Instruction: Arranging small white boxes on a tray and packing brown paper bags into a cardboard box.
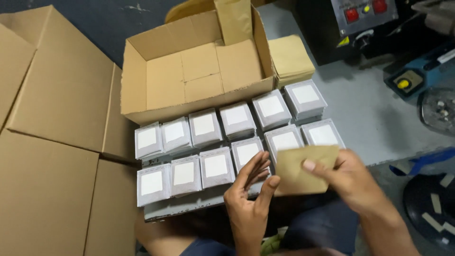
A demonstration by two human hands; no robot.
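Note:
My right hand (351, 179) pinches a small square of brown cardboard (303, 168) by its right edge, thumb on top. Beside it my left hand (250, 192) has straight fingers, and its thumb meets the card's left edge. Just beyond both hands stand two rows of small grey boxes with white square labels (215, 167). The hands hover over the near right end of the front row. Behind the rows lies an open brown carton (194, 76), lined inside with brown card squares.
A stack of brown card squares (290, 59) sits right of the carton. Flattened cardboard sheets (52, 142) cover the left side. A machine with red buttons (362, 14) and a blue tool (422, 71) stand at the far right on a grey surface.

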